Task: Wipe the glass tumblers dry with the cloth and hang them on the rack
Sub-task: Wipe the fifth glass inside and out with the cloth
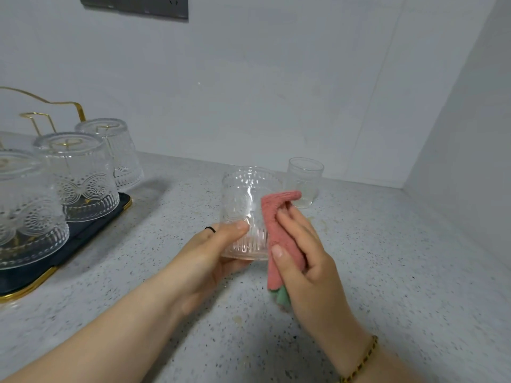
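My left hand (pixel 206 254) grips a clear patterned glass tumbler (pixel 243 205) by its base, held above the counter with its mouth pointing away and up. My right hand (pixel 304 261) holds a folded pink cloth (pixel 276 233) with a green underside against the tumbler's right side. Another tumbler (pixel 304 182) stands upright on the counter behind, near the wall. On the left, three tumblers hang upside down on the gold wire rack (pixel 44 117), one of them in the middle (pixel 78 175).
The rack stands on a dark tray with a gold rim (pixel 125 201) at the left edge of the speckled grey counter (pixel 387 272). White walls meet in a corner at the back right. A dark socket panel (pixel 138 5) is on the wall above.
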Motion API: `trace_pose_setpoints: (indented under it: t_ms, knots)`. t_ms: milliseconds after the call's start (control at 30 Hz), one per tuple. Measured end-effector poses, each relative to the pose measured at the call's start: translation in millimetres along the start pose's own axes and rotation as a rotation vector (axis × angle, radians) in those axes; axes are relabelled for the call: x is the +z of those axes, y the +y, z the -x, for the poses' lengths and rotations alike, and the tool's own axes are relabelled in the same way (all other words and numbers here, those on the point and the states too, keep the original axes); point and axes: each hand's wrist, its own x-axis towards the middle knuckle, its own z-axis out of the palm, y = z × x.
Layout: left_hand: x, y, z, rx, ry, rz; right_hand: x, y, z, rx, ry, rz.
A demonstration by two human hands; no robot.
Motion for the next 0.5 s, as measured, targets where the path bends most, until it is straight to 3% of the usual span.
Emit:
trace_pose_setpoints:
  t_ms: [100, 200, 333, 500]
  knots:
    - [3.6, -3.6, 4.5, -0.033, -0.122, -0.003, -5.6, -0.9, -3.3, -0.057, 0.088, 0.059]
    - [4.4, -4.0, 5.0, -0.038, -0.206, 0.083, -11.2, -4.4, -4.3, 0.050, 0.092, -0.064]
    - [-0.2, -3.0, 2.7, -0.012, -0.201, -0.024, -7.3, -6.8, -2.2, 0.161, 0.047, -0.141]
    - [2.9, -1.5, 8.0, 0.012, -0.141, -0.211, -8.0, -3.1, -0.7, 0.193, 0.136, -0.128]
